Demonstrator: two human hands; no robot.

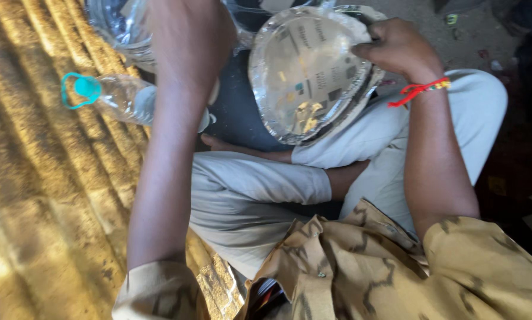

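On the left of the scene lies a ribbed golden mat [47, 178], which covers the floor from near to far. The person sits cross-legged beside it in light trousers [248, 201]. A stack of silver foil-laminated paper plates [307, 71] rests against the far knee, tilted toward the camera. The right hand [399, 47] grips the stack at its far right rim, fingers closed on the edge. A clear plastic wrapper [115, 26] sits at the far left, partly hidden by the left hand [189, 35]; that hand is raised close to the camera, and whether its fingers are curled or spread cannot be determined. A clear plastic water bottle with a teal cap [109, 95] lies on the mat, just left of the left forearm. Judged step: handling the plate stack. The next move likely calls for steadying the rim.
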